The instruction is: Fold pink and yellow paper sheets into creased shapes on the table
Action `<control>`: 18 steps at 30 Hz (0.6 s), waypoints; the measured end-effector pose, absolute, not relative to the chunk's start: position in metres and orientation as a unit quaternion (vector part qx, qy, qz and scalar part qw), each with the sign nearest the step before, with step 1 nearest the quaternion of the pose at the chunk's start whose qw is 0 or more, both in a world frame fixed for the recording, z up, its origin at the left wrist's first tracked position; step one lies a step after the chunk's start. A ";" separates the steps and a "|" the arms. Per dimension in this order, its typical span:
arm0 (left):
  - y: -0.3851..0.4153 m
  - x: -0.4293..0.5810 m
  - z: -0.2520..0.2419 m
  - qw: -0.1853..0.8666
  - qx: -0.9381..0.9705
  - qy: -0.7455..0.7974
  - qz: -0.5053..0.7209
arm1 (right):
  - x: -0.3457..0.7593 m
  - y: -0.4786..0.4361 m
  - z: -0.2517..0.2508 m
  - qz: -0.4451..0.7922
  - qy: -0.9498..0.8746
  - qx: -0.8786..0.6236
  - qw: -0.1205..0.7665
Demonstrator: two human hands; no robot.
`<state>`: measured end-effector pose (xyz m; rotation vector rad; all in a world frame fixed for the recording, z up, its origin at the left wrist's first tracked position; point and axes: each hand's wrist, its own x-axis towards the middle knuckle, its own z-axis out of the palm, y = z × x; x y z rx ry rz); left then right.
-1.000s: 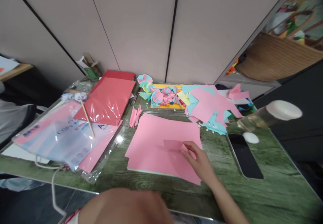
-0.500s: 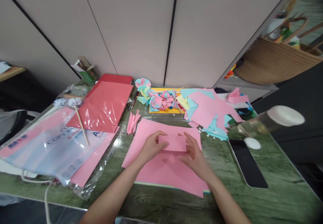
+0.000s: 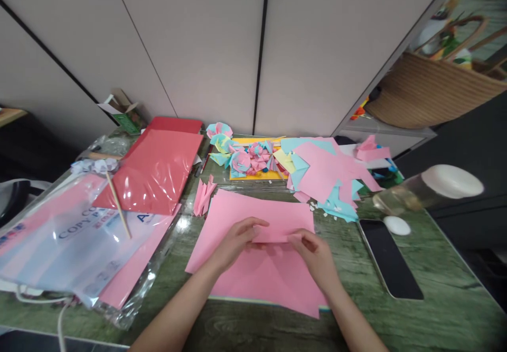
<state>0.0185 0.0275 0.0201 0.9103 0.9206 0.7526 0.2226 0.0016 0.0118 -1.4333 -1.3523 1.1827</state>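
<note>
Between both hands is a small folded piece of pink paper (image 3: 273, 234), seen as a narrow strip. My left hand (image 3: 240, 240) is closed on its left end, thumb and fingers on either side. At the right end, my right hand (image 3: 315, 254) pinches it between thumb and curled fingers. Under the hands lie larger pink sheets (image 3: 229, 209), with blue and yellow edges showing at the front of the stack. Several folded pink strips (image 3: 204, 196) rest just beyond the stack's left corner.
Left are a red plastic-covered folder (image 3: 158, 167), a copy-paper bag (image 3: 91, 235) and a wooden stick (image 3: 118, 204). Folded paper flowers (image 3: 241, 160) and paper scraps (image 3: 320, 167) lie behind. A phone (image 3: 390, 259), a white oval object (image 3: 397, 225) and a white-lidded bottle (image 3: 415, 193) stand right.
The small pink paper has tilted or folded from a wider rectangle to a narrow strip. My right fingers, spread before, have closed on its right end. The view has shifted slightly.
</note>
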 end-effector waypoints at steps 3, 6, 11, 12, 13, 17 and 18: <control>0.024 0.025 0.021 0.696 0.441 0.430 0.369 | 0.221 0.000 0.008 0.456 -0.520 -0.590 0.417; 0.020 0.033 0.015 0.609 0.469 0.510 0.386 | 0.219 -0.003 0.003 0.442 -0.502 -0.601 0.439; 0.018 0.038 0.005 0.537 0.515 0.547 0.385 | 0.217 -0.004 -0.004 0.450 -0.487 -0.585 0.467; 0.018 0.038 0.004 0.532 0.519 0.550 0.382 | 0.217 -0.003 -0.004 0.448 -0.494 -0.583 0.465; 0.018 0.038 0.003 0.526 0.523 0.554 0.377 | 0.218 -0.002 -0.004 0.442 -0.506 -0.583 0.458; 0.016 0.035 0.002 0.508 0.543 0.572 0.348 | 0.222 -0.008 0.004 0.318 -0.631 -0.594 0.386; 0.014 0.033 0.001 0.505 0.549 0.574 0.338 | 0.223 -0.014 0.005 0.251 -0.673 -0.591 0.367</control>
